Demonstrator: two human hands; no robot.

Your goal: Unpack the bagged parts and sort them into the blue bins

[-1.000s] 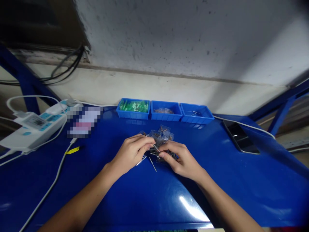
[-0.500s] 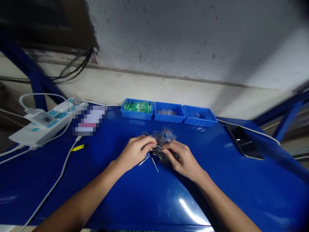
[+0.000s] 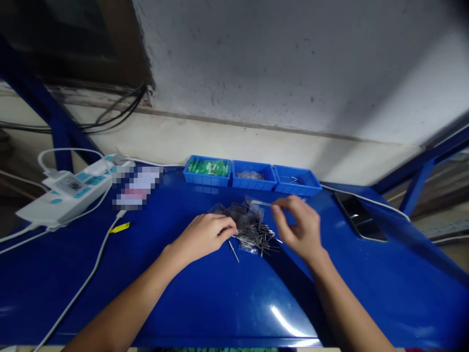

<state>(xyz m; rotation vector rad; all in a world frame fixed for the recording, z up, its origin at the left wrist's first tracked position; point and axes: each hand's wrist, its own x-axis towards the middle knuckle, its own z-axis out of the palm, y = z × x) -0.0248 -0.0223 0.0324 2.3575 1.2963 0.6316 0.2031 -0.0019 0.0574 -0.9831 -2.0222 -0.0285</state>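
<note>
A heap of small clear bags and thin metal pins (image 3: 251,226) lies on the blue table (image 3: 220,293). My left hand (image 3: 203,235) rests at the heap's left edge with its fingers curled down onto it; what they hold is hidden. My right hand (image 3: 298,226) is raised just right of the heap, thumb and forefinger pinched on a thin metal pin (image 3: 261,202) that points left and is blurred. One loose pin (image 3: 233,251) lies on the table in front of the heap.
Three blue bins stand at the back: one with green parts (image 3: 207,171), a middle one (image 3: 252,177) and a right one (image 3: 297,180). A dark phone (image 3: 361,218) lies at right. A white power strip (image 3: 68,189), white cable (image 3: 86,278) and yellow tag (image 3: 120,227) are at left.
My right hand has lifted off the heap and moved right and away from me with a pin pinched in it. My left hand stays at the heap.
</note>
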